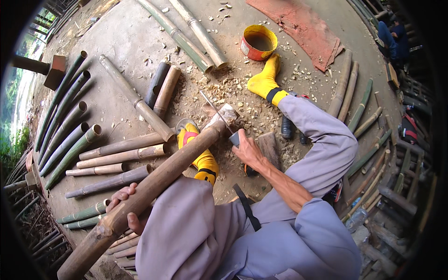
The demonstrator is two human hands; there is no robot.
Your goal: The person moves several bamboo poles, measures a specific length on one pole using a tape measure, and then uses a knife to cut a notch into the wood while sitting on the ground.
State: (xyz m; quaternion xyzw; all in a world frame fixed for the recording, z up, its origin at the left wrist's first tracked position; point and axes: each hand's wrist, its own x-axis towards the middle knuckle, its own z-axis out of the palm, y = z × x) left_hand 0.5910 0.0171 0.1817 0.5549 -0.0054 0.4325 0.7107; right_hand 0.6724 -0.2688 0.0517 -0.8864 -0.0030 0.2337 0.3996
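Note:
A thick brown bamboo pole (163,182) slants across my lap from the lower left. Its far end lies against a pale, chipped wood block (228,113) on the ground. Wrapped around the pole from below, my left hand (125,205) grips its lower part beside my thigh. My right hand (247,150) is closed on the dark grey handle of a thin-bladed hand tool (215,110). The blade crosses close to the pole's far end; seen edge-on, it could be a knife or a saw. Whether it touches the pole, I cannot tell.
Several cut bamboo lengths (112,168) lie left, with more poles (359,109) right. A red and yellow bucket (258,43) stands beyond my yellow-socked foot (267,78). Wood chips (219,84) cover the ground near a red cloth (298,28). Another person (394,39) is far right.

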